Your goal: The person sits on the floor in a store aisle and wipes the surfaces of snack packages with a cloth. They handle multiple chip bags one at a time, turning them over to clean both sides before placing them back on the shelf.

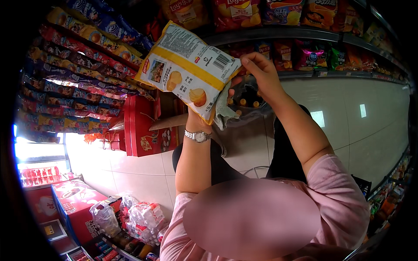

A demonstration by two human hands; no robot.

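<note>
A yellow and white bag of potato chips [185,67] is held up at a slant before me, its printed back turned toward me. Its right corner is pinched between the thumb and a finger of my right hand [263,78]. My left hand [198,119] supports the lower edge from behind; the bag hides most of its fingers. A silver watch circles that wrist. Below the right corner hangs a crumpled grey cloth [224,108]; which hand holds it I cannot tell. Behind it, bottles with orange caps [249,103] stand in clear plastic.
Shelves of chip bags [237,13] curve along the far side. Strips of small snack packets [78,93] hang at the left, beside red gift boxes [148,130]. Plastic-wrapped goods [141,217] and a red carton [78,204] stand lower left. Tiled floor [365,104] lies right.
</note>
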